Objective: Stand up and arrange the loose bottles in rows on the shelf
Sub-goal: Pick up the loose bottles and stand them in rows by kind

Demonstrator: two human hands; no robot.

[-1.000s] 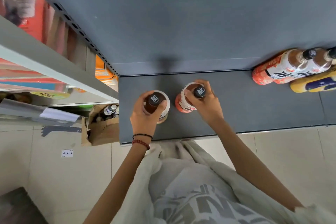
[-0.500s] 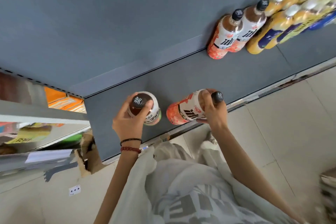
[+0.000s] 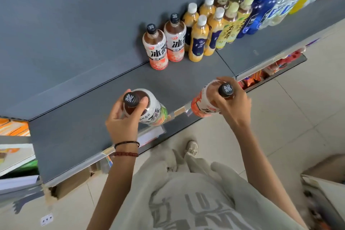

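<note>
My left hand (image 3: 124, 123) grips the neck of a brown tea bottle with a green and orange label (image 3: 153, 111), held over the front part of the grey shelf (image 3: 78, 123). My right hand (image 3: 232, 105) is shut around a second tea bottle with an orange-pink label (image 3: 202, 102), held at the shelf's front edge. Both have black caps. At the back wall two matching tea bottles (image 3: 158, 48) stand upright, starting a row.
Right of the tea bottles stand rows of orange juice bottles (image 3: 198, 40), yellow-labelled tea bottles (image 3: 230, 26), blue bottles (image 3: 260, 11) and clear ones. A cardboard box (image 3: 71, 185) sits under the shelf at left. Snack packs fill the lower shelf (image 3: 261, 74) at right. Tiled floor below.
The view has swung right and both hands have carried their bottles rightward along the shelf, toward the standing rows. The right-hand bottle is now at the shelf's front edge.
</note>
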